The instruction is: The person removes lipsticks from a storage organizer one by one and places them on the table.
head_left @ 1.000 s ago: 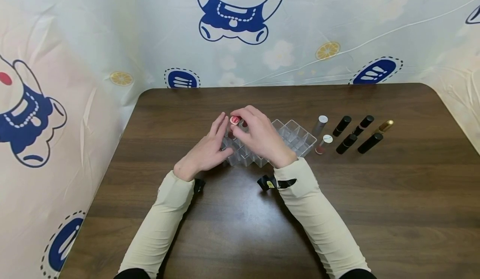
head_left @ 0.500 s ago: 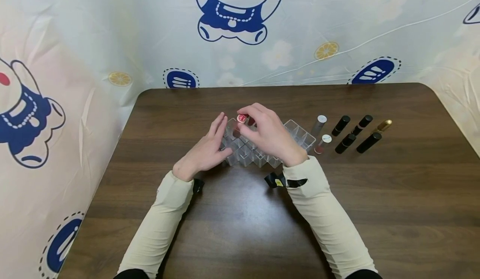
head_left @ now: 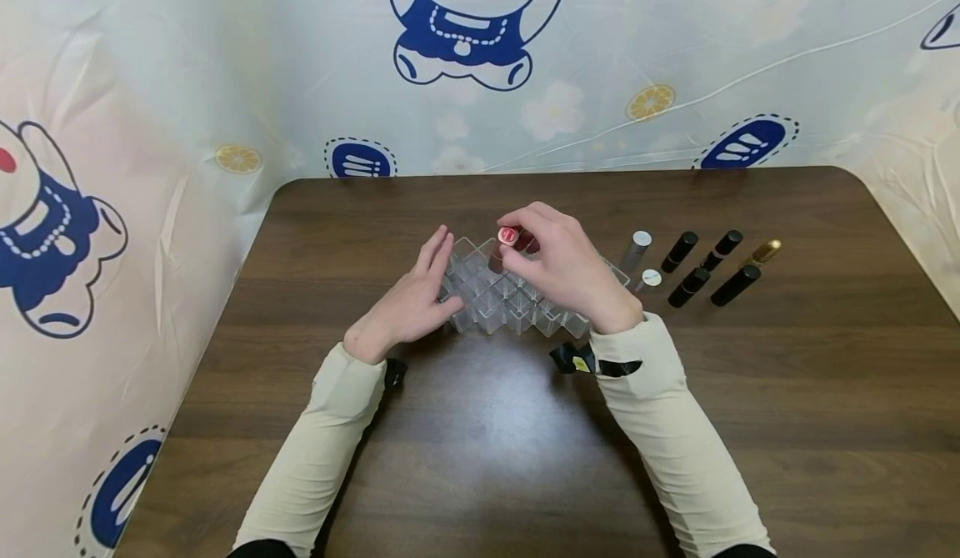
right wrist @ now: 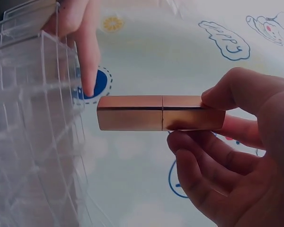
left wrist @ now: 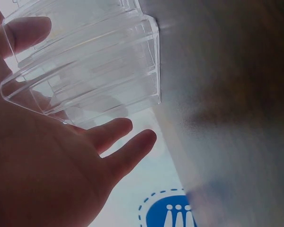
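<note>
My right hand pinches a lipstick tube by its upper end, over the clear plastic organizer with its diamond-shaped compartments. A red label marks the tube's top. In the right wrist view the lipstick is a square, shiny copper tube with a seam around its middle, held between thumb and fingers and apart from the organizer's wall. My left hand rests at the organizer's left end, fingers straight and spread. The left wrist view has the thumb against the clear plastic and two fingertips beyond its side.
Right of the organizer stand two silver-white capped tubes, one behind and one in front. Farther right are several black tubes and a gold one. The brown table meets a patterned cloth at its back.
My right hand has carried the lipstick rightward along the organizer's back, uncovering more compartments on the left. My left hand has stayed at the left end.
</note>
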{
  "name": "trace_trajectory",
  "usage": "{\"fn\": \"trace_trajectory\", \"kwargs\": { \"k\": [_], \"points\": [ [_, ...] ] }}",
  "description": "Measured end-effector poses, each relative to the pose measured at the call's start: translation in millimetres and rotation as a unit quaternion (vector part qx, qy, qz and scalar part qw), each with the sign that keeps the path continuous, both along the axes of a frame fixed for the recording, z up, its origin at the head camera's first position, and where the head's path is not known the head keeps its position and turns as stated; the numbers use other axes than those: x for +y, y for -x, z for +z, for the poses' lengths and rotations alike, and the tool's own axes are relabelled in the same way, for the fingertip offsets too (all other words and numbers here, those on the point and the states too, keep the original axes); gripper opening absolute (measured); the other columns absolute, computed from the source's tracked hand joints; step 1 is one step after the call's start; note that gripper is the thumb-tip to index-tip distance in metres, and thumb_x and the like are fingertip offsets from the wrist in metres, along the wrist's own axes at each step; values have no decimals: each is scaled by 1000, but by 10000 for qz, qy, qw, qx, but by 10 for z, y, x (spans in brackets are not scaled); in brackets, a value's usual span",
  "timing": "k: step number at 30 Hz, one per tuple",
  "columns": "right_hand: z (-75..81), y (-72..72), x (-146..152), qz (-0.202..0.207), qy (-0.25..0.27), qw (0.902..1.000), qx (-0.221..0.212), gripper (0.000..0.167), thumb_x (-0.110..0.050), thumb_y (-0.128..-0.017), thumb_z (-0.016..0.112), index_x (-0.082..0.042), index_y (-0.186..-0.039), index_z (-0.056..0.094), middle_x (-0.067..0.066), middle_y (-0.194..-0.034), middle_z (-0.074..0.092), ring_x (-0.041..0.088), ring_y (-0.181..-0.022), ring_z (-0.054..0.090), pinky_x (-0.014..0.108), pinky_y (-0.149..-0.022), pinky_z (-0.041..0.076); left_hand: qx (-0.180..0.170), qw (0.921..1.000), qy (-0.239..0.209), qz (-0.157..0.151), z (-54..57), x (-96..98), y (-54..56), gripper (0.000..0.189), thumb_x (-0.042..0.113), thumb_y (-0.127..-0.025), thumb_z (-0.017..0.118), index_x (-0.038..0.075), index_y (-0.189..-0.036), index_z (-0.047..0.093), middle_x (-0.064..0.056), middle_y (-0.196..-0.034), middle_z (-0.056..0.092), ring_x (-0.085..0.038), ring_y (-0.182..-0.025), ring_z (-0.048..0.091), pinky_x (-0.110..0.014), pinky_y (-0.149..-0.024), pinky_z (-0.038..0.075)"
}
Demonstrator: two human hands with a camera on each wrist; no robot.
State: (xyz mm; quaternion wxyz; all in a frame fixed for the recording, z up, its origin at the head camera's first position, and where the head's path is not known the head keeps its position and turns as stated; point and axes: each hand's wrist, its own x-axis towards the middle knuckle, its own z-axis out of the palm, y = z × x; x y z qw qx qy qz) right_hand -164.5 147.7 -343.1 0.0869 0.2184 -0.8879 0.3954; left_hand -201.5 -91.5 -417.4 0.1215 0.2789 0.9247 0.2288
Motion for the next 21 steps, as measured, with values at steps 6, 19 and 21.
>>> {"fn": "trace_trajectory", "kwargs": {
  "k": [6, 19, 21],
  "points": [
    [25, -25, 113, -89, -19, 9999, 70, 24, -7, -88, 61, -1, -110, 66, 9, -100, 63, 19, -84, 64, 34, -76, 54, 1, 10000, -1, -8, 11, 2, -8, 87, 30, -89, 52, 6, -156, 1, -5, -163, -12, -31, -143, 30, -46, -112, 34],
    [64, -89, 343, -240, -124, 9996, 78, 24, -5, -88, 60, 0, -111, 66, 8, -102, 64, 16, -82, 63, 32, -76, 55, -47, 10000, -30, 8, 18, 6, -11, 87, 30, -90, 52, 6, -156, 1, -3, -163, -13, -31, -142, 32, -46, -111, 36],
    [72, -100, 381, -257, -111, 9996, 46, 24, -5, -88, 60, 0, -111, 66, 9, -102, 64, 17, -82, 64, 32, -76, 55, -51, 10000, -33, 1, 19, 4, -10, 86, 30, -90, 52, 5, -156, 1, -4, -163, -13, -31, -142, 32, -46, -111, 35]
  ]
}}
